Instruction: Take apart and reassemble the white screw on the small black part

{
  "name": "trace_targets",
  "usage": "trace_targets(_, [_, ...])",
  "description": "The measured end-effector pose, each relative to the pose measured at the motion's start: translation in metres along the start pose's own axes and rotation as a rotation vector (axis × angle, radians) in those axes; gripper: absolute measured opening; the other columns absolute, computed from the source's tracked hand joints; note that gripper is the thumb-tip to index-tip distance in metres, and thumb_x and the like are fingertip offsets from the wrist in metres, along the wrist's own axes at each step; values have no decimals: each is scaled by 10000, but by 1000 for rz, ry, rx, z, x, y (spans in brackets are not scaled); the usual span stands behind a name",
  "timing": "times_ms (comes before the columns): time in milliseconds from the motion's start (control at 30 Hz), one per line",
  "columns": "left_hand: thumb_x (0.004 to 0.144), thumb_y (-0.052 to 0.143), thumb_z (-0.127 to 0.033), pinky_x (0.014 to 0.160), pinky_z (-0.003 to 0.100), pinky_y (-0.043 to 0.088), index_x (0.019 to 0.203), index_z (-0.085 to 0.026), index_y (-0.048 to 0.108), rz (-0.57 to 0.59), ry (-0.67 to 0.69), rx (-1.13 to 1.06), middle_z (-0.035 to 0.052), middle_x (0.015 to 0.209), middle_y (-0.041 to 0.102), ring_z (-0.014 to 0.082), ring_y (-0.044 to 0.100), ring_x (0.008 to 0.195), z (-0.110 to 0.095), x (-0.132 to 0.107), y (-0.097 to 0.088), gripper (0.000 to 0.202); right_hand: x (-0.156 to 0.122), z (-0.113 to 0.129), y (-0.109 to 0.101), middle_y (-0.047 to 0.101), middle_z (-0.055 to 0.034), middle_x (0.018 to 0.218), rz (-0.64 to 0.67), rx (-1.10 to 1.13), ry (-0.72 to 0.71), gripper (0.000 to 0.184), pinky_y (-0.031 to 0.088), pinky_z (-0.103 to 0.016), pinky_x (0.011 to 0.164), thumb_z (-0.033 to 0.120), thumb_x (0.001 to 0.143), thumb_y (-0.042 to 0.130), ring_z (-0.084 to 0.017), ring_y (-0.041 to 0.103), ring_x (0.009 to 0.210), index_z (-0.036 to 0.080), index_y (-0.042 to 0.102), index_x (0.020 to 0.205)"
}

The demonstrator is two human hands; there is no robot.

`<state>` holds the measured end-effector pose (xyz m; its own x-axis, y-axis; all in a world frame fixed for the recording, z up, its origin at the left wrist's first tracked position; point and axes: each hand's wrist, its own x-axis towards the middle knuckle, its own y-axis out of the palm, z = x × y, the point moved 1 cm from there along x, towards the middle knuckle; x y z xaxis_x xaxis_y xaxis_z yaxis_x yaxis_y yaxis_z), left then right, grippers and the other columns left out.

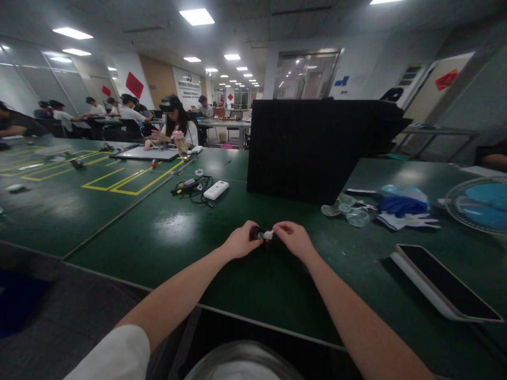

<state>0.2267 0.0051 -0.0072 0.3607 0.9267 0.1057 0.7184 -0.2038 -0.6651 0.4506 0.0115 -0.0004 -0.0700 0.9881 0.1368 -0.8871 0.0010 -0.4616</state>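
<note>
My left hand [240, 241] is closed around a small dark object [258, 230] with greyish parts inside it, held just over the green table [190, 253]. My right hand [292, 238] pinches the end of a small white piece [269, 234] at the right side of that dark object. The white piece touches or overlaps it; whether the two are joined I cannot tell. Fingers cover part of both, and they are too small to name exactly.
A large black box [297, 148] stands beyond my hands. Cables [194, 187] and a white power bank [216, 190] lie left of it. Rightward are clear plastic cups [356, 216], gloves [404, 214], a round basket [455, 211] and a tablet-like device [443, 279]. A person [178, 124] sits across.
</note>
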Motion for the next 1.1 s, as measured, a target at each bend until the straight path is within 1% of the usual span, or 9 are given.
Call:
trace_targets(67, [812,660,-382,803,329,522,1218,-226,512,14,-1,-14,48,1018,691,196,672,892,0,0,0,460,7,-11,-12,715,-103,987,-94,309,134,663,535,-378,660,768,845,350,-248,665,814,220,685,1008])
trace_targets(133, [818,656,-378,819,334,519,1225,-227,508,25,-3,-23,48,1029,692,196,671,904,0,0,0,459,13,-22,-24,692,-159,1105,-82,547,211,861,555,-429,724,806,836,74,-289,673,944,207,643,1080])
trace_targets(233, [820,655,-394,821,336,515,1232,-229,503,37,-4,-28,55,1055,689,199,668,917,0,0,-1,470,15,-34,-37,583,-200,1327,-15,641,197,1016,527,-490,865,782,779,-137,-304,610,1158,208,562,1241])
trace_targets(367, [823,648,-402,817,332,510,1247,-233,496,38,3,-28,55,1057,685,199,667,918,2,0,0,481,13,-41,-40,499,-205,1428,51,678,172,1078,476,-535,942,775,747,-188,-305,546,1260,207,473,1381])
trace_targets(533, [823,653,-385,808,325,509,1247,-231,488,35,6,-24,44,1032,683,193,664,906,4,1,3,480,11,-42,-38,538,-206,1385,59,833,145,1077,425,-576,990,817,746,-124,-320,532,1269,210,513,1367])
trace_targets(700, [792,681,-371,877,350,504,1202,-214,542,-57,29,23,80,1144,645,210,638,1005,9,2,-2,461,13,-41,-38,556,-198,1361,59,727,169,992,441,-571,981,781,795,-78,-318,532,1267,222,501,1375])
trace_targets(800, [762,693,-327,968,386,475,1181,-198,553,-213,33,105,114,1276,577,241,587,1135,23,1,-20,461,14,-41,-37,569,-201,1346,58,744,164,989,455,-560,979,786,794,-77,-321,545,1255,218,523,1337])
trace_targets(900, [744,667,-246,1020,418,446,1169,-206,550,-318,29,255,114,1364,526,266,551,1199,44,-6,-49,443,14,-42,-35,563,-204,1358,58,756,144,1020,462,-552,979,790,777,-108,-323,552,1251,208,520,1331])
trace_targets(1100, [702,601,-117,1114,511,322,1149,-251,601,-250,200,639,94,1302,590,316,448,1315,78,-29,-107,467,14,-39,-34,552,-196,1379,73,585,138,1051,497,-508,952,777,760,-151,-313,562,1242,199,490,1360])
